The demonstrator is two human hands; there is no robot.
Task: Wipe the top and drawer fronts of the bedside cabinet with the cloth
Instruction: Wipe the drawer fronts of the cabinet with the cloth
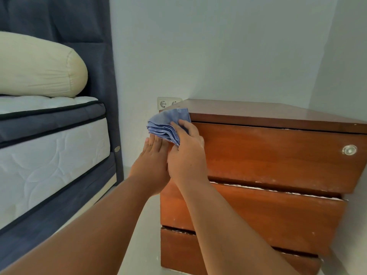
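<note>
A reddish-brown wooden bedside cabinet (278,155) with three drawer fronts stands against the wall at the right. Its top drawer carries a round metal knob (349,150). A folded blue cloth (168,124) sits at the cabinet's upper left corner, against the top drawer front. My right hand (186,155) grips the cloth, fingers over its lower edge. My left hand (153,163) is flat beside it, fingertips touching the cloth's underside, at the cabinet's left edge.
A bed with a white and dark blue mattress (49,151) and a cream pillow (39,66) fills the left. A dark blue headboard (99,56) rises behind it. A double wall socket (164,104) sits behind the cabinet. Pale floor (139,235) runs between bed and cabinet.
</note>
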